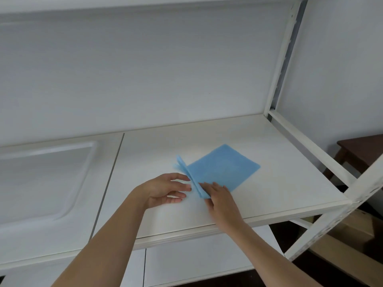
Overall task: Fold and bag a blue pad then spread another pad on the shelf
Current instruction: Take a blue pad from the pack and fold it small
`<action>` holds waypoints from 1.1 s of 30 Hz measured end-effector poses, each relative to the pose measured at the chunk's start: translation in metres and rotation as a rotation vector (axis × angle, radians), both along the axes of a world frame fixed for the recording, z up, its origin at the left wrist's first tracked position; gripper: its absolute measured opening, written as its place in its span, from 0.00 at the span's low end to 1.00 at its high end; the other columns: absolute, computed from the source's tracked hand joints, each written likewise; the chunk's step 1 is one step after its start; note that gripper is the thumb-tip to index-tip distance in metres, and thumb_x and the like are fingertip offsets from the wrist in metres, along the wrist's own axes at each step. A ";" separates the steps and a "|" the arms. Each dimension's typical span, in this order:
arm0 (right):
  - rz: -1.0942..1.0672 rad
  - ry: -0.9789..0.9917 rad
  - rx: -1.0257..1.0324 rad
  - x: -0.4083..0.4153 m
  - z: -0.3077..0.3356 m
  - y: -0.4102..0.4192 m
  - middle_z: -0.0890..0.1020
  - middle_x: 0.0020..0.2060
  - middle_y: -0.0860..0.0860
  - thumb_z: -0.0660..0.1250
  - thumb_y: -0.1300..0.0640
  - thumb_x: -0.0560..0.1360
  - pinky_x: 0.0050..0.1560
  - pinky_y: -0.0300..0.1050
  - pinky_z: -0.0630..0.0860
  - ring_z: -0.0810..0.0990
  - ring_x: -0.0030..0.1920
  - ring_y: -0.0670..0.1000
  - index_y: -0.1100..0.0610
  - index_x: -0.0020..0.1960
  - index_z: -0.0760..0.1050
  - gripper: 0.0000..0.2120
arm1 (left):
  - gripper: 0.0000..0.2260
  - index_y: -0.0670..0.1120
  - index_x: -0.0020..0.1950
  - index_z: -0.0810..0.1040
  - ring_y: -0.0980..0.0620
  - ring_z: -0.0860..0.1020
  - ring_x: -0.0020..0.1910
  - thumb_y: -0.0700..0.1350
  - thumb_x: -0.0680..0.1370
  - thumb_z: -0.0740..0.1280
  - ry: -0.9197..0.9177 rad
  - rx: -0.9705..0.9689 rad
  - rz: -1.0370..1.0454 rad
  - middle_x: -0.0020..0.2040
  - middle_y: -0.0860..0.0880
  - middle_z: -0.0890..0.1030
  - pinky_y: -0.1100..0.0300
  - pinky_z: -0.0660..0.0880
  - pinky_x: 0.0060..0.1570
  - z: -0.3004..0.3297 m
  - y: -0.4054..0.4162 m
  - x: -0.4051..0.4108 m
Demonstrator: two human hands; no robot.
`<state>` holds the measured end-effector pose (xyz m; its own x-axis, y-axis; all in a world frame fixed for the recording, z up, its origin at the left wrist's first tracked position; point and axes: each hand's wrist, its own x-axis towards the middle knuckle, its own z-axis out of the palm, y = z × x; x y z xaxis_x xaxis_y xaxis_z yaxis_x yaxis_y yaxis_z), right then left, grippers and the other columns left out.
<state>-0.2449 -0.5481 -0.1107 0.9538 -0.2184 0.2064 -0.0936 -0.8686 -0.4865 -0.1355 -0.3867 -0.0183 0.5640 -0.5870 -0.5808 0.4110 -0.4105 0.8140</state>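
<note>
A blue pad (222, 167) lies on a white shelf (269, 193), its left flap raised. The right hand (220, 196) presses flat on it; the left hand (165, 188), fingers straight, touches the flap.

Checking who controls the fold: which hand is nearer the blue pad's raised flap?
Left. The left hand has its fingertips at the blue pad's raised flap, on its left side. The right hand lies just right of the flap, on the pad's flat near corner.
</note>
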 end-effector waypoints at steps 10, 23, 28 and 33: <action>0.192 -0.066 0.302 -0.046 0.018 -0.018 0.79 0.42 0.38 0.59 0.62 0.78 0.50 0.33 0.67 0.75 0.44 0.46 0.42 0.58 0.75 0.17 | 0.39 0.47 0.66 0.66 0.48 0.71 0.56 0.40 0.60 0.81 -0.761 0.215 0.076 0.57 0.48 0.70 0.53 0.73 0.56 -0.048 0.008 -0.006; -0.001 -0.164 0.478 -0.065 0.017 -0.053 0.68 0.27 0.44 0.61 0.43 0.76 0.32 0.43 0.63 0.64 0.30 0.44 0.58 0.36 0.73 0.20 | 0.09 0.49 0.51 0.82 0.58 0.79 0.47 0.42 0.72 0.71 -0.761 0.115 -0.216 0.48 0.55 0.84 0.62 0.74 0.51 -0.043 0.004 -0.020; -0.057 -0.139 0.465 -0.054 0.026 -0.064 0.66 0.23 0.43 0.64 0.53 0.78 0.28 0.36 0.59 0.61 0.26 0.45 0.45 0.31 0.69 0.17 | 0.03 0.48 0.42 0.80 0.55 0.74 0.36 0.40 0.73 0.68 -0.674 0.107 -0.149 0.36 0.55 0.78 0.64 0.68 0.39 -0.042 -0.008 -0.018; -0.090 -0.075 0.503 -0.034 0.028 -0.078 0.81 0.39 0.58 0.59 0.42 0.77 0.37 0.52 0.76 0.79 0.39 0.59 0.55 0.47 0.77 0.17 | 0.07 0.48 0.47 0.80 0.64 0.74 0.30 0.38 0.77 0.64 -0.642 0.064 -0.095 0.33 0.60 0.80 0.71 0.70 0.35 -0.038 -0.023 -0.015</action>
